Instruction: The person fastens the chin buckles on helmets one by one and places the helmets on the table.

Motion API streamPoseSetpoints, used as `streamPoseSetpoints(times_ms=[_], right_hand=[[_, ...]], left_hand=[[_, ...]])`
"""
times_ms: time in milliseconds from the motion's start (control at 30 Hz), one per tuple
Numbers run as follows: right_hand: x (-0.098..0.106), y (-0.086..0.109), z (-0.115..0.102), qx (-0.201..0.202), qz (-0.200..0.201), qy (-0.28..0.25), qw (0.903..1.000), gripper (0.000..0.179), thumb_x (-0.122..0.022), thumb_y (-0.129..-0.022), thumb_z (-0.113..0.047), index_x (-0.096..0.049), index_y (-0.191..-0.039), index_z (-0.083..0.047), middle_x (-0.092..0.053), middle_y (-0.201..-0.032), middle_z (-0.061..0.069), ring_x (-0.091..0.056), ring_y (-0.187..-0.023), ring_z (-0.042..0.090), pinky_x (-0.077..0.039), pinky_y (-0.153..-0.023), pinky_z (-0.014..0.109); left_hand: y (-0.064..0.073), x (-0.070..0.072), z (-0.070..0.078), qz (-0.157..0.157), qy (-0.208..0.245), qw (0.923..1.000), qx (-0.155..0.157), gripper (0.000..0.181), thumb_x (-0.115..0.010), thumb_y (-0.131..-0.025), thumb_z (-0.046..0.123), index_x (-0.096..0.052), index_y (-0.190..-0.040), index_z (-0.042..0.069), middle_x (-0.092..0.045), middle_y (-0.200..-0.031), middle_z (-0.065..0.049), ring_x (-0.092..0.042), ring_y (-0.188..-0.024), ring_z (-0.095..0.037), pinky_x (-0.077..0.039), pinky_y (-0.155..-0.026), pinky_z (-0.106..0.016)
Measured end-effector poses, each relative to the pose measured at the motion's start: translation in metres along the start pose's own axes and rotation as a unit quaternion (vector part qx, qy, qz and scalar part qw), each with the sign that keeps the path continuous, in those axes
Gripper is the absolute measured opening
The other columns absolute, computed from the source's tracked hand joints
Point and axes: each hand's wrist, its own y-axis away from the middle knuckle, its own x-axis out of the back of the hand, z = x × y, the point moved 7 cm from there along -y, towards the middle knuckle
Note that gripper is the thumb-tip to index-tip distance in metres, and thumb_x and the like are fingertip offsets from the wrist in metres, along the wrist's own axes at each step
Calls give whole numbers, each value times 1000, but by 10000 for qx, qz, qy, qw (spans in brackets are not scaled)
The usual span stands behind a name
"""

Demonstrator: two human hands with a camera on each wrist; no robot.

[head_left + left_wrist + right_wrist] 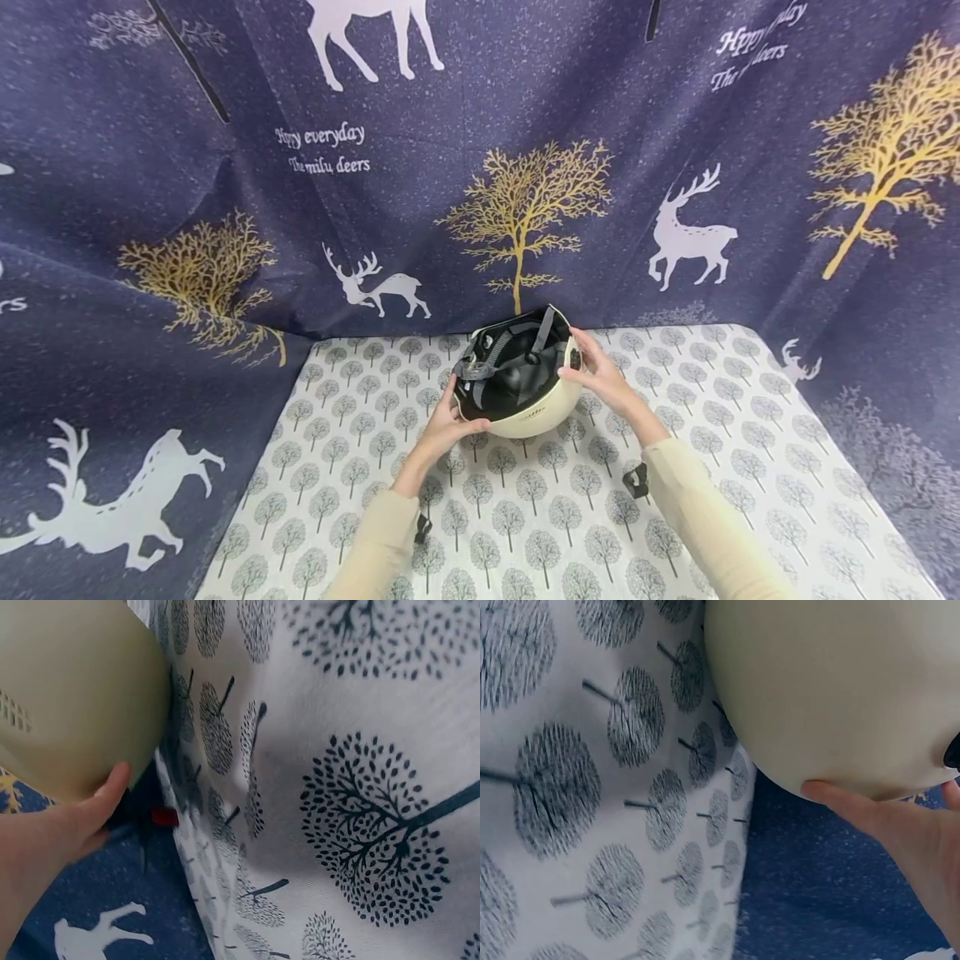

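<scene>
A cream helmet is tipped with its hollow, black-padded inside facing up, grey straps lying across the opening. At its left rim my left hand grips the edge, thumb along the outer shell. My right hand holds the opposite rim, its thumb on the outside near a dark round fitting. In the left wrist view the left thumb presses the smooth shell, and a small red piece shows just past it. The right wrist view has the right thumb against the shell, with the other fingers mostly hidden.
The helmet is over a table covered by a white cloth printed with grey trees. Close behind the table's far edge hangs a dark blue curtain with deer and golden trees; it also runs along the left and right sides.
</scene>
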Motion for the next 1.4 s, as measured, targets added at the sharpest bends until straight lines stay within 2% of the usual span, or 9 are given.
streamPoseSetpoints(times_ms=[133, 333, 400, 567, 667, 800, 967, 1233, 1400], right_hand=[[-4, 0, 9, -177, -92, -265, 9994, 83, -64, -91, -11, -14, -157, -12, -14, -162, 24, -12, -149, 47, -11, -122, 58], [-5, -3, 12, -270, -61, -523, 9982, 84, -62, -89, -8, -14, -157, -13, -16, -161, 25, -14, -149, 46, -13, -121, 59], [-6, -3, 13, -277, -62, -642, 9975, 84, -61, -88, -5, -14, -157, -12, -16, -161, 25, -15, -149, 45, -16, -120, 59], [0, 0, 21, -339, 98, -591, 9976, 83, -59, -85, -1, -18, -157, -11, -19, -161, 22, -23, -147, 44, -25, -118, 54], [4, 3, 22, -365, 163, -525, 9978, 82, -58, -85, -1, -19, -156, -10, -24, -159, 23, -31, -144, 43, -33, -115, 49], [9, 6, 25, -437, 202, -459, 9978, 80, -56, -86, -1, -19, -156, -8, -28, -158, 23, -35, -142, 42, -38, -113, 43], [13, 7, 29, -496, 320, -486, 9971, 77, -56, -87, 0, -20, -155, -4, -27, -158, 24, -33, -142, 43, -33, -116, 49], [15, 8, 32, -559, 282, -439, 9971, 73, -59, -93, -10, -20, -155, -4, -21, -159, 27, -26, -144, 47, -22, -120, 57], [18, 8, 38, -605, 312, -298, 9972, 73, -59, -93, -10, -20, -155, -5, -27, -157, 26, -42, -137, 37, -34, -116, 45]], left_hand=[[8, 0, 1, 130, -214, 9997, 17, 125, -84, -77, 28, 11, -157, 21, -30, -153, -32, -57, -122, -43, -54, -98, -43], [12, 3, 4, 676, -1054, 9921, -87, 132, -86, -69, 47, 8, -158, 22, 9, -164, -19, -6, -151, -42, -22, -119, -60], [13, 3, 4, 739, -1094, 9912, -67, 135, -87, -66, 50, 7, -158, 22, 11, -164, -17, 1, -152, -41, -18, -119, -62], [13, -2, 3, 582, -951, 9936, -180, 132, -86, -70, 45, 11, -157, 22, 6, -164, -21, -37, -140, -42, -44, -108, -52], [13, -3, 4, 493, -837, 9951, -189, 130, -85, -73, 39, 13, -157, 22, -27, -156, -25, -58, -117, -34, -55, -91, -40], [14, -1, 9, 568, -835, 9949, -32, 126, -85, -76, 31, 11, -157, 18, -54, -135, -26, -62, -108, -33, -56, -88, -37], [14, 1, 13, 605, -980, 9933, 81, 122, -85, -76, 25, 6, -158, 13, -42, -142, -30, -59, -109, -42, -56, -88, -44], [8, 4, 6, 737, -1192, 9901, -35, 125, -87, -70, 41, -1, -159, 24, -39, -147, -24, -56, -116, -41, -52, -95, -49], [5, 5, 6, 772, -1354, 9878, -37, 125, -88, -67, 44, -5, -159, 26, -37, -150, -26, -56, -116, -40, -51, -97, -50]])
